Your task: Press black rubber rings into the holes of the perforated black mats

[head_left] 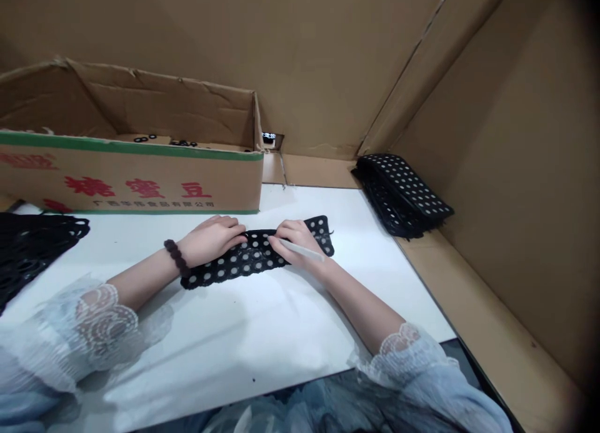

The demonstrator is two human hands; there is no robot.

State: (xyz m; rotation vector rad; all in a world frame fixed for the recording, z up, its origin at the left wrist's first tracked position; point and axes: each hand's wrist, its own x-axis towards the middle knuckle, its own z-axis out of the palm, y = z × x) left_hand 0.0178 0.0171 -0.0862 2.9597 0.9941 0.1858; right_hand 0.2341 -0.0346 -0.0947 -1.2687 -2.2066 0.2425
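Note:
A long strip of black fabric with rows of pale dots (pixel 248 267) lies slantwise on the white tabletop. My left hand (pixel 210 239) rests over its left half, fingers closed on the upper edge. Held like a pen in my right hand (pixel 299 238) is a slim white stick-shaped tool (pixel 304 250). Its tip is at the strip's upper edge, close to my left fingertips. Whether the tip is a nib, hook or blade is too small to tell. The strip's right end shows beyond my right hand.
A cardboard box (pixel 140 183) with small black rings (pixel 185 144) inside stands at the back left. Folded dotted black pieces (pixel 403 192) are stacked at the right. Black openwork material (pixel 32 245) lies at the left edge. Cardboard walls (pixel 309 64) enclose the table (pixel 210 352).

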